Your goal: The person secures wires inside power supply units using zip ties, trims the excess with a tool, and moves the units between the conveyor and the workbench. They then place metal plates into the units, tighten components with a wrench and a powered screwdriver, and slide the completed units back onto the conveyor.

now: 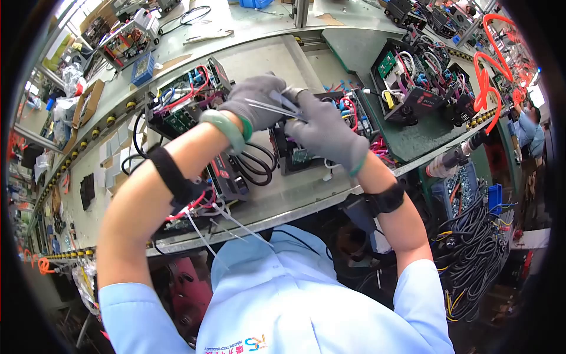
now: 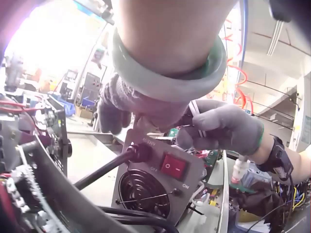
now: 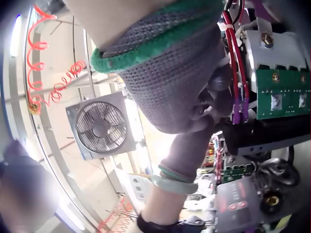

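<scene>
- Now pinching thin white strips (image 1: 265, 106) in the grey-gloved right hand (image 1: 330, 130), fingers curled round them, above the middle of the desk (image 1: 283, 197).
- Holding the left hand (image 1: 254, 99), gloved likewise, close up against the right one; cannot tell its fingers as open, closed or gripping.
- Wearing a pale green bangle (image 1: 225, 128) on the left wrist and a black strap (image 1: 168, 171) on each forearm.
- Just below both hands, between the near and far edges of the desk, an uncovered device with a red switch (image 2: 173, 165) and a round fan grille (image 2: 143, 194) on its end panel, plus a thick black cord (image 2: 104, 168) running into it.
- Toward the left end of the desk, a second uncovered device with red wires; toward the right end, a third on a dark green board (image 1: 413, 140).
- Across the near edge, left of the middle, more pale strips (image 1: 243, 225).
- Below the near edge, toward the right corner, a heap of black cables (image 1: 477, 259) beside a blue bin (image 1: 495, 199).
</scene>
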Demonstrator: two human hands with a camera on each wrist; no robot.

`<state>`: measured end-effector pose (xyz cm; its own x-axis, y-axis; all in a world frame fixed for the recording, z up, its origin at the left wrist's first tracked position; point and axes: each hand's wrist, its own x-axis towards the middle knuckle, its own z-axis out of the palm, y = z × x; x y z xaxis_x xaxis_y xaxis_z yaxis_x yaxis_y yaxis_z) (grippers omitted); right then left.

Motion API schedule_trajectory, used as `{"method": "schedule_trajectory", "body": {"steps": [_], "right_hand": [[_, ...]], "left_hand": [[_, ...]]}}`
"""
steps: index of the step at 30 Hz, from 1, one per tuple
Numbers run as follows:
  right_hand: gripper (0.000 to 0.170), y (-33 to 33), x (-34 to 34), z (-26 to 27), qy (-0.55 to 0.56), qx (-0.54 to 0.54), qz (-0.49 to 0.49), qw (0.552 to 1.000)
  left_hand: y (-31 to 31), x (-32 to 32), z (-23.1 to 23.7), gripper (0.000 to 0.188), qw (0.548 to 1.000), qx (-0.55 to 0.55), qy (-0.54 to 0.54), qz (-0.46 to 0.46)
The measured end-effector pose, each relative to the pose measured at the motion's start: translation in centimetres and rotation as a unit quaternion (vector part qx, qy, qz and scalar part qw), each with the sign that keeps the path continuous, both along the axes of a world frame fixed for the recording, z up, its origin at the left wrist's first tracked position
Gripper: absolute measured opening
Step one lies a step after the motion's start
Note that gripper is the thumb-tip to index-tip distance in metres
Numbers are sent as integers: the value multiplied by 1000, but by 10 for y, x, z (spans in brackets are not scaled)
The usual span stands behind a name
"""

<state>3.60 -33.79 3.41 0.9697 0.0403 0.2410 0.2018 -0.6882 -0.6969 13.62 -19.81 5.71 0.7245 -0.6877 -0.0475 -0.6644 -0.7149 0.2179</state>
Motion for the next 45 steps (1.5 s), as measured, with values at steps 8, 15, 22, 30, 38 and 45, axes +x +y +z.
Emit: {"method": "schedule_trajectory", "body": {"steps": [8,15,22,30,38,45], "right_hand": [[34,-58,-124,-19,11,198,81,977],[39,-106,-154,-110,129,64,-52,988],[24,-109,-159,-120,141,33,-70,987],[17,-102,-149,-115,71,0,-33,997],[14,-105,-150,-130,109,93,-95,985],[18,-109,-142,-140,123,143,-130,973]], "left_hand": [[44,-167,36,29,973,-172,15,-156],[-19,-180,-116,39,995,67,38,60],[-22,-160,-151,49,994,36,-48,94],[-9,-170,-154,53,991,22,-112,64],[-1,-175,-152,59,993,30,-118,-2],[-15,-146,-148,42,989,118,-6,87]]}}
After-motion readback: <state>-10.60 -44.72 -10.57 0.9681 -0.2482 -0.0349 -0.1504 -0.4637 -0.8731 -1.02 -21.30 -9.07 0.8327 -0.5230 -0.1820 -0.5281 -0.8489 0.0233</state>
